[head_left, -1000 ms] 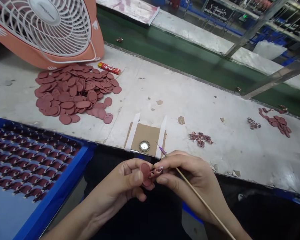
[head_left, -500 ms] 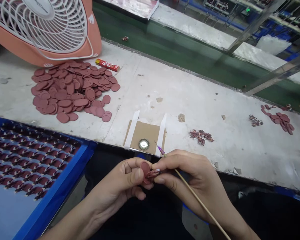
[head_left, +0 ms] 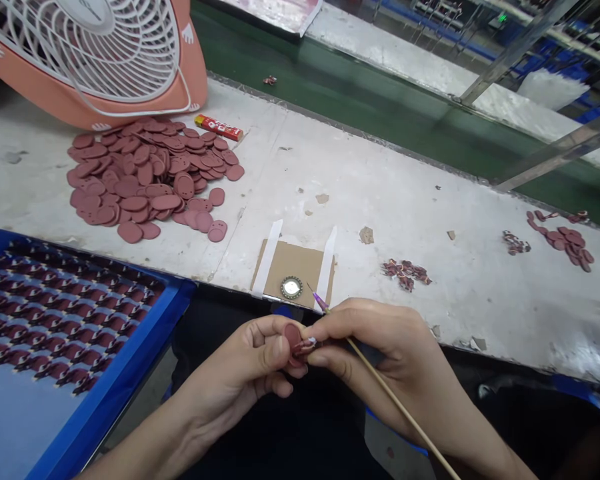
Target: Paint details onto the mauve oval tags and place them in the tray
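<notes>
My left hand (head_left: 247, 363) is closed, with a flat reddish-brown oval disc (head_left: 293, 335) pinched between thumb and fingers. Against that disc, the thumb and forefinger of my right hand (head_left: 380, 353) press a small brown-and-white moulded piece (head_left: 307, 346), partly covered by fingertips. A thin wooden stick (head_left: 387, 390) with a purple collar and a fine dark tip also lies in my right hand, its tip pointing up and left. Just beyond my hands, a round, ridge-edged dish with a shiny centre (head_left: 291, 287) sits on a cardboard piece (head_left: 300, 260) taped to the table edge.
A heap of oval discs (head_left: 150, 180) lies before an orange fan (head_left: 130, 107), near a red-and-yellow packet (head_left: 219, 127). Small pieces (head_left: 407, 274) and more discs (head_left: 565, 240) lie rightward. At left, a blue tray (head_left: 25, 407) holds rows of pieces. A green belt (head_left: 360, 110) runs behind.
The whole view has shifted slightly. Both hands keep nearly the same grip and place. A small piece on the green belt has moved right. Another person's hand at the right edge is gone from view.
</notes>
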The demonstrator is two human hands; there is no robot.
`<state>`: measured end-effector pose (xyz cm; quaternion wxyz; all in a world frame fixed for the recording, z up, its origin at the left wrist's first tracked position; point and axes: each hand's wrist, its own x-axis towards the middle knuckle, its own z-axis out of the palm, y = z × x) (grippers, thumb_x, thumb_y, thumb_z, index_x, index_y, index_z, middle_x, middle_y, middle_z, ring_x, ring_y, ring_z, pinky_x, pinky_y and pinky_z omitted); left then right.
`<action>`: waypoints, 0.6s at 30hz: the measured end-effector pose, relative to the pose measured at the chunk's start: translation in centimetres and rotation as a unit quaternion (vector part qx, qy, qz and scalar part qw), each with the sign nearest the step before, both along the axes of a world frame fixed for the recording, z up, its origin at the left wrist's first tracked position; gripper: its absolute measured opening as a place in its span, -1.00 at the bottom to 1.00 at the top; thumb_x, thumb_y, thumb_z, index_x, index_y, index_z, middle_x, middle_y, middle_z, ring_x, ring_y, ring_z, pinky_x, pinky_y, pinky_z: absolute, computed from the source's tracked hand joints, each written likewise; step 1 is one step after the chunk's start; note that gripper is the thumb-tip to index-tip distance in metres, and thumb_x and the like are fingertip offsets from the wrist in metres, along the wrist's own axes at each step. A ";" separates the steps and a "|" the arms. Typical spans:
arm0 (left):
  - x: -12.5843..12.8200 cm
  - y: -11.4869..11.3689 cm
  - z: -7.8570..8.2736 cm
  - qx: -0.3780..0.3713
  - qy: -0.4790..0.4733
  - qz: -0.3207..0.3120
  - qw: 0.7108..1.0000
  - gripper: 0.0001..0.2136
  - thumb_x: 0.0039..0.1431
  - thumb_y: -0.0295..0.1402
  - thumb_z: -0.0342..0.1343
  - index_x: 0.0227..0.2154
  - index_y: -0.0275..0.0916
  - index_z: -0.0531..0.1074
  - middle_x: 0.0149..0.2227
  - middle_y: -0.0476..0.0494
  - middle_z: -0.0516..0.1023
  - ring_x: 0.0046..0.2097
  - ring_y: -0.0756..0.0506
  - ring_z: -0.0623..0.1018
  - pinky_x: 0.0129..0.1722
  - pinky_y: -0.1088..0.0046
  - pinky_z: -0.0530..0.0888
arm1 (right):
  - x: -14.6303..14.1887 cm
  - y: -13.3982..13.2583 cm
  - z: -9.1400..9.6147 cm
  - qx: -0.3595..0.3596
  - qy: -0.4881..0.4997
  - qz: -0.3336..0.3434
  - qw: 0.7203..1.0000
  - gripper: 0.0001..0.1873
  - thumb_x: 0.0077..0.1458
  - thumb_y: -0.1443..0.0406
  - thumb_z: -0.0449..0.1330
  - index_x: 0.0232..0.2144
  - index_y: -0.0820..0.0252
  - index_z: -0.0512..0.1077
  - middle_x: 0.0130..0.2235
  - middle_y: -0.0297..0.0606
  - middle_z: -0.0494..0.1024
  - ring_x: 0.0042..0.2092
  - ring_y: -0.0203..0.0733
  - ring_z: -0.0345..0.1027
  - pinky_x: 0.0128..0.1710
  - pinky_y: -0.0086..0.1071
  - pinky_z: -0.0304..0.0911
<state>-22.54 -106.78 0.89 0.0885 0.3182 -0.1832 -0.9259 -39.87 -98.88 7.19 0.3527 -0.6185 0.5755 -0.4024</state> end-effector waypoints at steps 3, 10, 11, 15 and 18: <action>0.1 0.0 -0.2 -0.002 0.004 0.006 1.000 -0.71 -0.18 -0.19 0.48 -0.45 -0.27 0.60 -0.54 -0.01 0.53 -0.51 0.08 0.48 -0.55 0.70 0.50 | 0.1 -0.2 0.1 -0.002 0.005 0.004 1.000 -0.91 0.25 0.43 0.22 -0.20 0.21 0.51 -0.30 -0.38 0.58 -0.27 -0.41 0.45 -0.21 -0.58 0.32; 0.2 0.1 -0.4 0.025 -0.001 0.026 0.999 -0.73 -0.21 -0.24 0.50 -0.46 -0.27 0.61 -0.54 0.01 0.53 -0.53 0.11 0.48 -0.54 0.72 0.49 | 0.3 -0.6 0.0 -0.010 0.024 0.014 1.000 -0.92 0.23 0.44 0.23 -0.22 0.26 0.50 -0.31 -0.34 0.57 -0.27 -0.39 0.45 -0.21 -0.56 0.32; 0.2 0.1 -0.4 0.029 0.001 0.029 0.999 -0.73 -0.21 -0.25 0.50 -0.46 -0.28 0.61 -0.53 0.01 0.54 -0.51 0.10 0.49 -0.54 0.72 0.49 | 0.3 -0.7 0.0 -0.010 0.027 0.013 1.000 -0.92 0.23 0.44 0.23 -0.22 0.26 0.50 -0.30 -0.33 0.57 -0.27 -0.39 0.45 -0.21 -0.56 0.32; 0.2 0.2 -0.6 0.036 0.005 0.040 0.999 -0.73 -0.21 -0.28 0.51 -0.46 -0.29 0.60 -0.52 0.01 0.54 -0.49 0.09 0.50 -0.55 0.72 0.48 | 0.5 -0.9 -0.1 -0.009 0.034 0.013 0.999 -0.93 0.23 0.44 0.23 -0.23 0.25 0.50 -0.31 -0.32 0.57 -0.28 -0.35 0.44 -0.22 -0.51 0.33; 0.2 0.2 -0.6 0.041 -0.002 0.048 0.998 -0.72 -0.23 -0.29 0.51 -0.45 -0.29 0.61 -0.52 0.01 0.55 -0.50 0.09 0.50 -0.54 0.72 0.49 | 0.6 -1.0 -0.3 -0.003 0.032 0.015 0.999 -0.92 0.23 0.44 0.22 -0.21 0.24 0.50 -0.32 -0.32 0.56 -0.29 -0.34 0.44 -0.24 -0.50 0.34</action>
